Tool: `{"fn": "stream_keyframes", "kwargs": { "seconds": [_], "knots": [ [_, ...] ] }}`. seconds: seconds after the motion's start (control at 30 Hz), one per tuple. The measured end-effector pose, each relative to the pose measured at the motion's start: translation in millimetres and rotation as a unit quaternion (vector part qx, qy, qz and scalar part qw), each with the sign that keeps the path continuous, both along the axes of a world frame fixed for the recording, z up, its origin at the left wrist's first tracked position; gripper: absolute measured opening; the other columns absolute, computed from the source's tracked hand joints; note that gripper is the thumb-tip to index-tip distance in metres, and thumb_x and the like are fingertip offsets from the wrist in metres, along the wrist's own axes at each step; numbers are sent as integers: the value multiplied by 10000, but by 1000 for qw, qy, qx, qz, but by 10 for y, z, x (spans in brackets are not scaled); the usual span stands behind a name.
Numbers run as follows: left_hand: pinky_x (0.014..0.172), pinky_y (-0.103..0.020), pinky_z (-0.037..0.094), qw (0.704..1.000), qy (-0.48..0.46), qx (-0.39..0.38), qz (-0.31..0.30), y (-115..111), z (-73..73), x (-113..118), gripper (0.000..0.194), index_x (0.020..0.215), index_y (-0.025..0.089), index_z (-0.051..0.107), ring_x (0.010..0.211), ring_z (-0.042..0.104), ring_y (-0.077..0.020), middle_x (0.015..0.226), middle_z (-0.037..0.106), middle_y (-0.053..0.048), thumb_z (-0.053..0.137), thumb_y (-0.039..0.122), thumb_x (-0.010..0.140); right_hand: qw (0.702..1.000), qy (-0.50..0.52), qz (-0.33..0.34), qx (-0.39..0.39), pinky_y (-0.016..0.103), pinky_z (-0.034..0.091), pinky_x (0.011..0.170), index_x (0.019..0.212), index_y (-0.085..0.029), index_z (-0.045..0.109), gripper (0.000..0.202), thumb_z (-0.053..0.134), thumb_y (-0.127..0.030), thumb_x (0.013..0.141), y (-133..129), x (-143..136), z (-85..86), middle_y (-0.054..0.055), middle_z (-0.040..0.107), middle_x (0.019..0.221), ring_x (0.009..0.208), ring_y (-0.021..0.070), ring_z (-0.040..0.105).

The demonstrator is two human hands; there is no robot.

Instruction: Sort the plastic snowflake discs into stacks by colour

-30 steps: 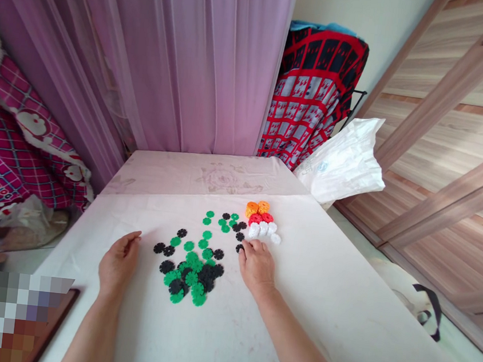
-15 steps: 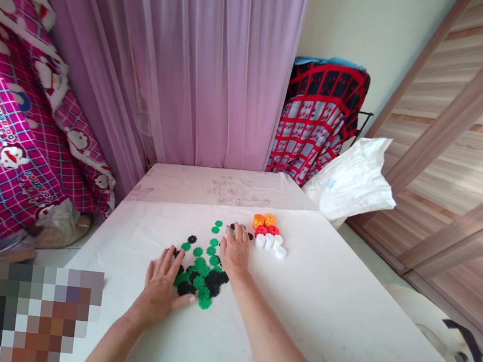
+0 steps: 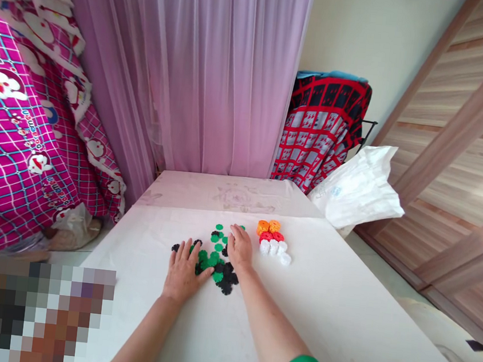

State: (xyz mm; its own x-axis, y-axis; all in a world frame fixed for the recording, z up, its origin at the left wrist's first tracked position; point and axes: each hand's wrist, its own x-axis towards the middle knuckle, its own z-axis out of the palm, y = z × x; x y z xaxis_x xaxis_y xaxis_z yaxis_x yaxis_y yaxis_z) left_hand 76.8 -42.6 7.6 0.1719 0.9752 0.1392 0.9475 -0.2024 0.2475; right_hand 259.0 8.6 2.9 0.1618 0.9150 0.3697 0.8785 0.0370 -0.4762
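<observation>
Green notched discs point(image 3: 217, 247) and black notched discs point(image 3: 226, 287) lie mixed in a loose heap on the white-covered table point(image 3: 295, 325). Along the heap's left side my left hand point(image 3: 184, 273) lies palm down, fingers spread, its thumb touching the pieces. My right hand point(image 3: 241, 247) rests flat at the right side, fingers stretched forward over some discs and hiding them. Neither hand grips anything. Right of my right hand stand short stacks of similar pieces: orange stacks point(image 3: 263, 227), red stacks point(image 3: 277, 237) and white stacks point(image 3: 273, 248).
A white bag point(image 3: 357, 187) leans by the table's far right corner. Purple curtains point(image 3: 218, 75) hang behind the table. A pink patterned blanket point(image 3: 36, 119) hangs at left, and a wooden wardrobe point(image 3: 462, 170) stands at right.
My left hand has moved right and inward, pushing the discs into a tighter heap. My right hand stays along the heap's right side. The whole view has shifted slightly.
</observation>
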Motion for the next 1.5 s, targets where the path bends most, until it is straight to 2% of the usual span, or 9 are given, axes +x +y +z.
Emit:
{"fn": "stream_keyframes", "kwargs": {
  "seconds": [0.17,0.27,0.5,0.77,0.97,1.1,1.23,1.37,1.5],
  "knots": [
    [1165,-643,167,994,-11,14,107,32,6,1,815,1505,158,397,1490,214,-426,1619,260,-213,424,675,876,991,-17,-105,-82,468,285,1138,1442,-153,500,503,400,-354,992,94,-54,39,196,399,1539,1415,311,373],
    [1166,-633,169,990,-16,-9,138,105,6,-16,846,1510,131,375,1476,253,-426,1598,295,-235,366,699,884,989,-20,-58,-138,527,226,1157,1465,-145,463,525,350,-387,1013,163,-62,79,212,361,1559,1447,321,323],
    [1220,-524,164,998,-29,-40,-37,304,-28,-78,679,1506,227,379,1490,291,-266,1580,391,-107,336,610,947,972,-41,177,-149,340,207,1206,1463,-250,470,472,368,-335,1010,26,-80,116,37,476,1521,1420,144,384],
    [1210,-487,242,994,-85,21,-57,398,-249,-142,636,1466,217,452,1462,353,-266,1554,433,-106,412,571,940,985,-13,47,-166,505,140,1216,1529,-215,372,561,379,-409,1003,84,-189,136,115,214,1642,1508,274,207],
    [1200,-501,277,994,-92,29,-52,401,-222,-120,620,1452,189,466,1442,389,-271,1517,482,-125,417,544,946,976,-22,158,-150,524,158,1215,1413,-269,530,438,386,-351,1007,205,-203,158,54,470,1523,1456,225,339],
    [1198,-499,288,994,-94,25,-56,403,-142,-116,634,1458,175,455,1440,393,-265,1536,452,-137,401,553,952,980,39,187,-58,370,336,1173,1362,-234,578,418,388,-285,992,-38,-125,22,58,590,1410,1340,160,496],
    [1198,-502,290,993,-84,39,-69,352,-144,-134,640,1481,204,423,1436,401,-254,1542,447,-127,394,568,956,983,123,98,91,408,471,1076,1333,-200,593,428,396,-350,984,-581,-9,-248,119,625,1343,1257,216,574],
    [1185,-500,316,990,-62,66,-107,181,-231,-188,682,1516,219,363,1437,399,-259,1550,435,-128,383,601,952,993,-2,114,41,542,334,1171,1461,-134,461,674,605,-434,876,-1085,72,-388,178,436,1525,1436,326,368],
    [1180,-514,320,977,-32,105,-181,5,-298,-217,894,1551,201,284,1480,308,-307,1591,353,-158,480,720,850,988,-70,126,-55,596,266,1182,1459,-122,474,684,605,-451,874,-1112,53,-281,189,383,1549,1447,360,342]
  ]
}}
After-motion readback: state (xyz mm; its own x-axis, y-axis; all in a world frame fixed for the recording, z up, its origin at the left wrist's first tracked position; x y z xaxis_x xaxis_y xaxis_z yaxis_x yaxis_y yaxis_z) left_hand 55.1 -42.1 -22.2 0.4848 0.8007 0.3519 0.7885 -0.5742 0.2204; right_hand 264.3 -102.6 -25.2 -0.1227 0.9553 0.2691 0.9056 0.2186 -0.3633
